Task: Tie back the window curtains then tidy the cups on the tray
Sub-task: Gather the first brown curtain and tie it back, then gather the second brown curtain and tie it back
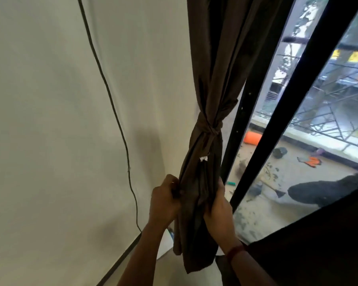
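Beside a pale wall (50, 120) and black-framed window (282, 112), a brown curtain (213, 69) hangs gathered by a knot (210, 126). Below it, the left hand (165, 200) pinches the curtain's edge while the right hand (217, 211) grips its folds.

1. left of the curtain (207, 89), open air stands before the bare wall (50, 120).
2. a thin black cable (112, 100) runs down that wall, well left of the curtain.
3. just right of the curtain, the black window frame (242, 120) and its glass (297, 151) close off that side.
4. the left hand (165, 201) and right hand (217, 205) grip the curtain's lower folds from either side; between them and the knot (209, 129) the cloth hangs unblocked.
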